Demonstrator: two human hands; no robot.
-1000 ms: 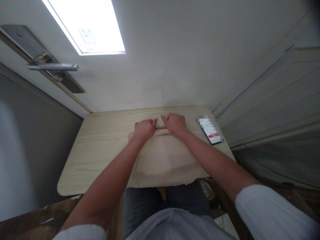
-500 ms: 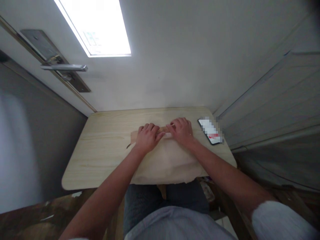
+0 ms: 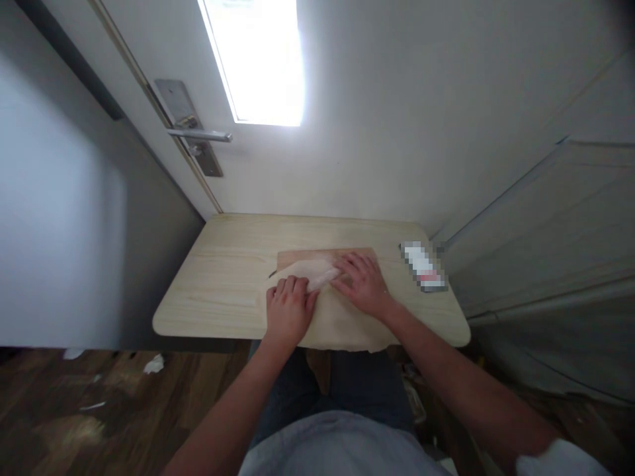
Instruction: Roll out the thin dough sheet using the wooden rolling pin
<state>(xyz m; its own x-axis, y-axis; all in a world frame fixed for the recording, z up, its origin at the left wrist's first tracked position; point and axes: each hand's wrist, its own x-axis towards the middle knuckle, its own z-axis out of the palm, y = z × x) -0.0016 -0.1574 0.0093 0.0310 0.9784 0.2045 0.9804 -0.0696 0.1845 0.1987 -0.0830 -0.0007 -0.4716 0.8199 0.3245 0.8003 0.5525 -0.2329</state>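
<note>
Head view: phone (image 3: 424,270) near right hand (image 3: 364,284), door (image 3: 377,158) beyond table (image 3: 213,291).

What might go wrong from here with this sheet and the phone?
The sheet is gathered between the left hand and the right hand, so it might crease or tear. Its near edge reaches the front of the table, so it could slip off. The phone lies near the right end; the right hand might knock it.

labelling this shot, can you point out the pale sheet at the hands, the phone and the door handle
Pale sheet (image 3: 342,318): head view, on its near part.
Phone (image 3: 421,266): head view, middle of its pixelated screen.
Door handle (image 3: 206,135): head view, middle of its lever.
</note>
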